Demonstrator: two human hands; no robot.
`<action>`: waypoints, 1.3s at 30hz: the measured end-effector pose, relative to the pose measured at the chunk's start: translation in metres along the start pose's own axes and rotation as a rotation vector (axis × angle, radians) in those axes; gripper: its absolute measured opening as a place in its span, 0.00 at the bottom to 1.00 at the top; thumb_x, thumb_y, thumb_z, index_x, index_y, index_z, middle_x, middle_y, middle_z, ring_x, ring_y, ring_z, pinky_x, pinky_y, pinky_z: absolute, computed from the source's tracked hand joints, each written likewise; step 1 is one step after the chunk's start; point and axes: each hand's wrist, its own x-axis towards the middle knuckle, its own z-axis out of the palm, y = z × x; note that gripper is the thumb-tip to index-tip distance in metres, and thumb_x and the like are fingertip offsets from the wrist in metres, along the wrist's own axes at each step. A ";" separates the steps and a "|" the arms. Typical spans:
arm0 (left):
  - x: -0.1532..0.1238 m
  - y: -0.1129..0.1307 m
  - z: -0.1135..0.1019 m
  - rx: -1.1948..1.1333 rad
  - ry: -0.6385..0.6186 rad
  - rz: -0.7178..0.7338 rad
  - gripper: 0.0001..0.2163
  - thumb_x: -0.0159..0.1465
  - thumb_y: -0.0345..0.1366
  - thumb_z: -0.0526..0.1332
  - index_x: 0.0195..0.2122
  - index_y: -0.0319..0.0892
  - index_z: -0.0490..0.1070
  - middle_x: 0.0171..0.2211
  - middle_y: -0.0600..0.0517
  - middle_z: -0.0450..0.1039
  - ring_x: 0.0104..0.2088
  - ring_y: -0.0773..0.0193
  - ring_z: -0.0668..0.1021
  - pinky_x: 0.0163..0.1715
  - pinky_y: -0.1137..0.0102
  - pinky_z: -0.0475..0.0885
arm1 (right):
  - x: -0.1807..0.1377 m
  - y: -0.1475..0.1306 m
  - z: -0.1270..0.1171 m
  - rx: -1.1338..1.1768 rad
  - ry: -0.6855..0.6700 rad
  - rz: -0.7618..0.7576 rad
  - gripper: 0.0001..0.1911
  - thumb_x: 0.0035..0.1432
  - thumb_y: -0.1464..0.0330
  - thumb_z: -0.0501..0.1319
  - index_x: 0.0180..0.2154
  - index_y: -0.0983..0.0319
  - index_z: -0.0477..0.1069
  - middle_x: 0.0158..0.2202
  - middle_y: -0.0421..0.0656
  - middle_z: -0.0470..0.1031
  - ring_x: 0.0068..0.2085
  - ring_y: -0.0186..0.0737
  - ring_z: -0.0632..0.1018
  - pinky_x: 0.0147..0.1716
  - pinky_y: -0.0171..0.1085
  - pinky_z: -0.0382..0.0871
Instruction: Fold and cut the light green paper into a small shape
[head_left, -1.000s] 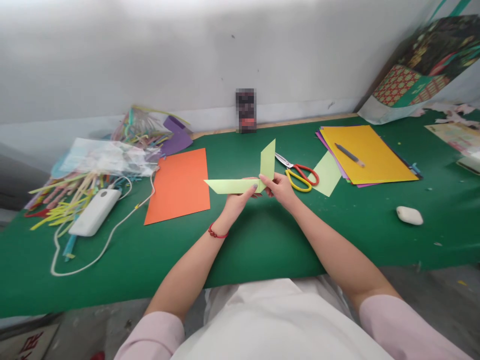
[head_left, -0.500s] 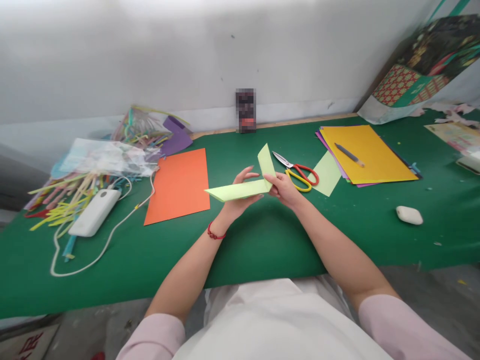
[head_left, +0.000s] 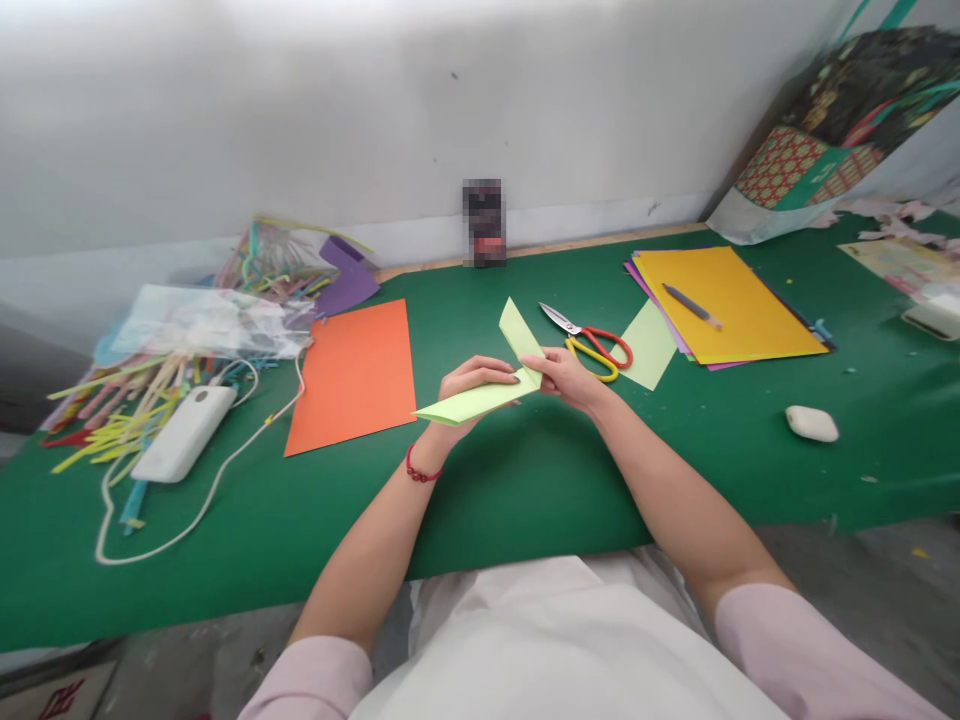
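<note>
A folded strip of light green paper (head_left: 472, 402) is held in the air above the green table, bent into a V with one arm rising away from me. My left hand (head_left: 474, 378) is closed around the longer arm, its fingers lying over the far edge. At the bend, my right hand (head_left: 562, 376) pinches the paper between thumb and fingers. Just beyond the right hand lie scissors (head_left: 581, 336) with one red and one yellow handle, their blades slightly apart. The scissors' handles overlap a flat light green paper piece (head_left: 651, 345).
An orange sheet (head_left: 352, 375) lies left of my hands. Further left are a white power bank (head_left: 184, 435) with its cable and a heap of paper strips (head_left: 124, 430). To the right are stacked coloured sheets (head_left: 739, 300), a pen (head_left: 691, 306) and a small white case (head_left: 811, 423).
My left fingers have come down over the paper's far edge, where they were raised before. The longer arm now slants lower towards me, and the upright arm leans further left.
</note>
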 end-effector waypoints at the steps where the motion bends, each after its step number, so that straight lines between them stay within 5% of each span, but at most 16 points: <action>1: 0.000 -0.001 0.000 -0.010 -0.002 -0.004 0.09 0.52 0.39 0.70 0.34 0.47 0.79 0.38 0.49 0.75 0.37 0.61 0.78 0.40 0.64 0.74 | 0.000 0.000 -0.001 -0.006 -0.002 0.002 0.22 0.40 0.56 0.69 0.19 0.61 0.60 0.10 0.29 0.52 0.13 0.24 0.55 0.13 0.29 0.45; 11: 0.001 -0.006 -0.001 0.008 -0.046 -0.032 0.09 0.52 0.41 0.70 0.33 0.45 0.77 0.38 0.48 0.75 0.37 0.61 0.78 0.40 0.64 0.74 | -0.001 0.001 -0.003 -0.079 -0.025 -0.015 0.22 0.42 0.55 0.68 0.19 0.61 0.60 0.11 0.29 0.52 0.13 0.24 0.55 0.13 0.30 0.45; 20: 0.001 -0.008 0.004 -0.037 -0.020 0.087 0.08 0.54 0.36 0.69 0.33 0.42 0.76 0.32 0.50 0.76 0.32 0.64 0.78 0.33 0.69 0.74 | 0.000 0.000 -0.004 -0.092 -0.038 -0.003 0.23 0.42 0.55 0.68 0.18 0.61 0.58 0.12 0.30 0.53 0.14 0.24 0.55 0.14 0.29 0.44; 30: -0.003 -0.023 0.010 -0.236 0.004 -0.176 0.12 0.51 0.43 0.70 0.32 0.41 0.76 0.31 0.50 0.76 0.30 0.64 0.77 0.30 0.70 0.73 | 0.000 0.000 -0.002 -0.103 -0.025 -0.014 0.23 0.41 0.55 0.69 0.17 0.62 0.59 0.11 0.30 0.53 0.14 0.24 0.55 0.14 0.29 0.44; 34: -0.003 -0.015 0.019 -0.286 0.084 -0.327 0.20 0.55 0.44 0.67 0.46 0.43 0.72 0.39 0.48 0.77 0.33 0.64 0.79 0.32 0.70 0.74 | 0.001 -0.001 -0.004 -0.065 0.166 -0.165 0.24 0.41 0.52 0.68 0.18 0.61 0.59 0.10 0.30 0.54 0.13 0.24 0.56 0.13 0.29 0.46; 39: 0.001 -0.005 0.028 -0.345 0.193 -0.434 0.20 0.55 0.45 0.65 0.45 0.39 0.72 0.40 0.44 0.77 0.33 0.59 0.80 0.28 0.69 0.75 | -0.001 -0.002 0.002 -0.165 0.257 -0.269 0.25 0.44 0.50 0.66 0.17 0.61 0.61 0.11 0.34 0.60 0.13 0.27 0.61 0.13 0.30 0.55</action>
